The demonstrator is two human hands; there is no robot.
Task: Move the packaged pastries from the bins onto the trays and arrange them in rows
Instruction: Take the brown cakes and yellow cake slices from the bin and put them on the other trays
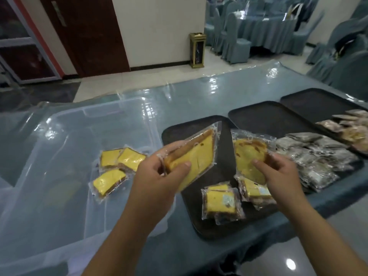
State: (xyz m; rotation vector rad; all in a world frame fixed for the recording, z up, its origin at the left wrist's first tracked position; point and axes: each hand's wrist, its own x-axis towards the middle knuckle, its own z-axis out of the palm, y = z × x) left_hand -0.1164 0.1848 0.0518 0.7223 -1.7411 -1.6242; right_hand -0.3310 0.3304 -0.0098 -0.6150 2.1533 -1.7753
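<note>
The left hand [159, 168] pinches a clear-wrapped yellow cake slice [194, 158] by its corner, tilted above the near-left end of the dark rectangular tray [173, 134]; the right hand [278, 168] grips a second wrapped yellow slice [250, 156] over the same tray. Two small stacks of wrapped slices [221, 202] lie near the tray's front edge, and three more wait in the clear plastic bin [111, 162] on the worktop. The slick film could slip from the corner pinch, and setting either slice down carelessly may knock the stacks askew or off the front edge.
</note>
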